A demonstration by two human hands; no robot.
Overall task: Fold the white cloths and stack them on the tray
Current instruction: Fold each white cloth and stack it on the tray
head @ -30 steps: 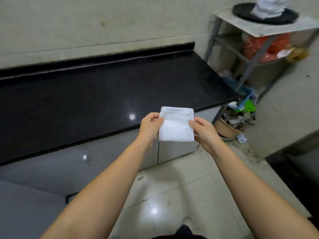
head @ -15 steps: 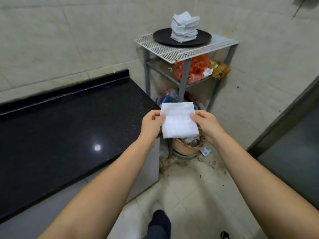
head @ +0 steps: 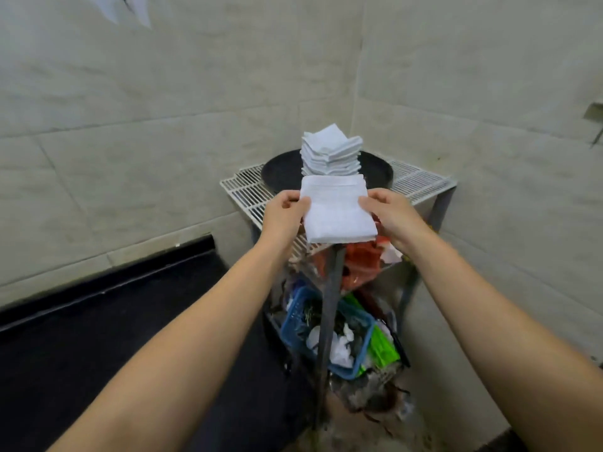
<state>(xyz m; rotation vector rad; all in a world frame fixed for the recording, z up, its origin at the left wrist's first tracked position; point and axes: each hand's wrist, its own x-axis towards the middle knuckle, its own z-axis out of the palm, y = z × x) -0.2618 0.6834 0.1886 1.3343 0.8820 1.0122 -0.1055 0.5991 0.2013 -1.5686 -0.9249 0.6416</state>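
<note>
The view has swung from the black table to face the white wire rack (head: 248, 194). The left hand (head: 283, 214) and right hand (head: 391, 214) pinch the folded white square cloth (head: 337, 212) by its side edges, thumbs on top, held in front of the round black tray (head: 282, 171) bearing the stack of folded white cloths (head: 331, 154).

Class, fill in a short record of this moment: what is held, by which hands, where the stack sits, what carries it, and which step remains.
Held item: folded white cloth
Left hand: pinches the cloth's left edge
Right hand: pinches the cloth's right edge
Stack of folded cloths: on the black round tray
Tray support: white wire rack
Step left: set the held cloth on the stack
</note>
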